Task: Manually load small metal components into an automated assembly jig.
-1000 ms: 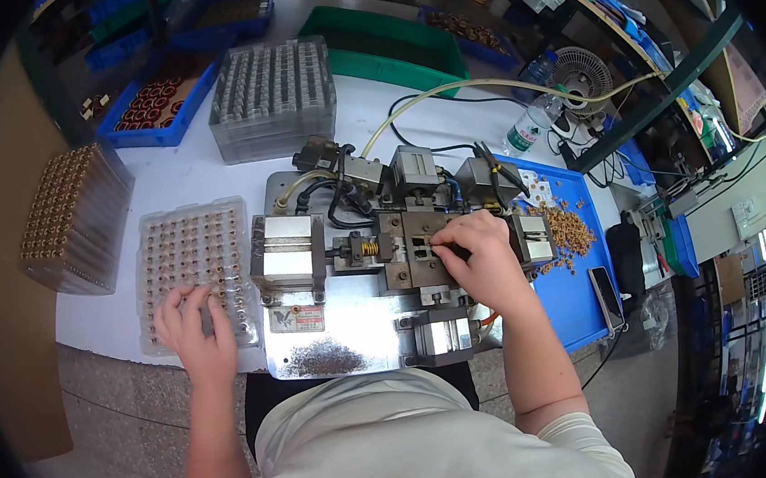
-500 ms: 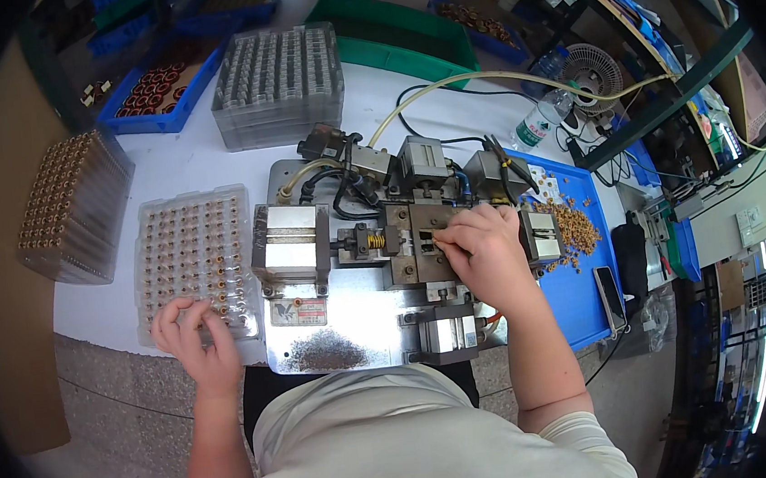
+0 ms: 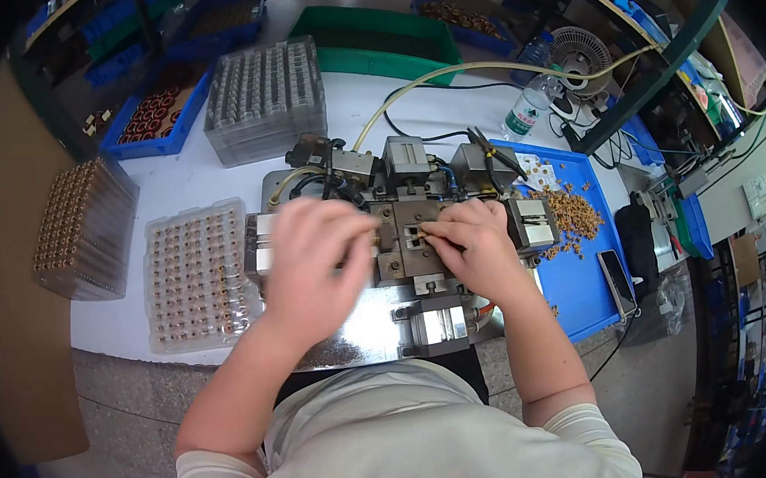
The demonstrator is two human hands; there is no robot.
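White table (image 3: 108,322); blue tray (image 3: 577,290) holding loose copper-coloured parts (image 3: 574,218).

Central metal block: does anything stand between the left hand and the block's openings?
Nothing visible stands between the left hand, which is blurred, and the openings in the central metal block; the right hand is at their right side.

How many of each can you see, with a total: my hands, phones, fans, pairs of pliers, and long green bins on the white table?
Left hand and right hand: 2
Phone: 1
Fan: 1
Pliers: 1
Long green bin: 1
Total: 6
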